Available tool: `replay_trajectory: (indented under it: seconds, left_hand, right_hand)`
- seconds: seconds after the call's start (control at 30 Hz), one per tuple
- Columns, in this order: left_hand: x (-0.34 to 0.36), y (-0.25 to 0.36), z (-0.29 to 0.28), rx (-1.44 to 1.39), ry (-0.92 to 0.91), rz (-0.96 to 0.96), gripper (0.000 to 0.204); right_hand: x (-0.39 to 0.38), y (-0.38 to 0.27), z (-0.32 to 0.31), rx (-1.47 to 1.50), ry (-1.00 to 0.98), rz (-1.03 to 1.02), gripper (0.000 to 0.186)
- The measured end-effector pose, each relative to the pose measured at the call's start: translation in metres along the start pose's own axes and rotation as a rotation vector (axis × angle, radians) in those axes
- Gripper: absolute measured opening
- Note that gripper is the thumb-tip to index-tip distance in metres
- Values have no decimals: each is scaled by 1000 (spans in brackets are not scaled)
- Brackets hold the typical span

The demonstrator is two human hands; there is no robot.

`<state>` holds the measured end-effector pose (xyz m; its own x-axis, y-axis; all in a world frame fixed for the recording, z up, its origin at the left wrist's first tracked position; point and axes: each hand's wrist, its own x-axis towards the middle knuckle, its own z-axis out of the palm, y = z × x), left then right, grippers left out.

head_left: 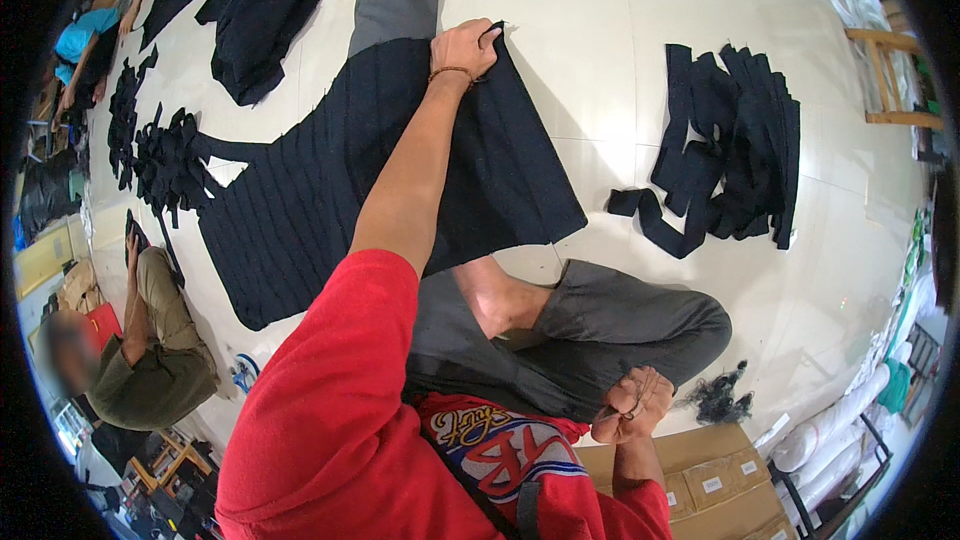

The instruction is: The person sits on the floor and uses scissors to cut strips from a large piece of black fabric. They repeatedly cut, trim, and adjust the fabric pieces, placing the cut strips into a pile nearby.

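Note:
My left hand point(466, 50) has its fingers closed on the top edge of a black fabric piece point(520, 180), which lies across my leg and the floor. Its left part point(260, 220) is a fan of many narrow, layered strips. My right hand point(632, 402), low at the right beside my bent knee, is closed around a small dark metal tool that looks like scissors, mostly hidden by the fingers. A small pile of black threads point(720, 400) lies just right of it.
Black strips are stacked at the right point(760, 160) and tangled at the left point(170, 160); black fabric point(255, 20) lies above. Two other people point(150, 360) point(85, 35) are at the left. A wooden chair point(885, 75), white rolls point(820, 420) and cardboard point(720, 470) line the right and bottom.

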<state>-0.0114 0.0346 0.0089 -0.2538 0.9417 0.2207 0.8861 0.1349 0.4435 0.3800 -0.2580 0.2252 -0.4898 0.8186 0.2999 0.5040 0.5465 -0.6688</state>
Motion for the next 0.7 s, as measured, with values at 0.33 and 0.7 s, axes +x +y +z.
replay_trajectory:
  seconds: [0.33, 0.7]
  left_hand:
    - [0, 3, -3, 35, -33, -35, 19]
    - [0, 5, -1, 22, -14, -37, 21]
  right_hand:
    - [-27, -9, -23, 19, 13, 21, 8]
    - [-36, -31, -35, 51, 251, 196, 25]
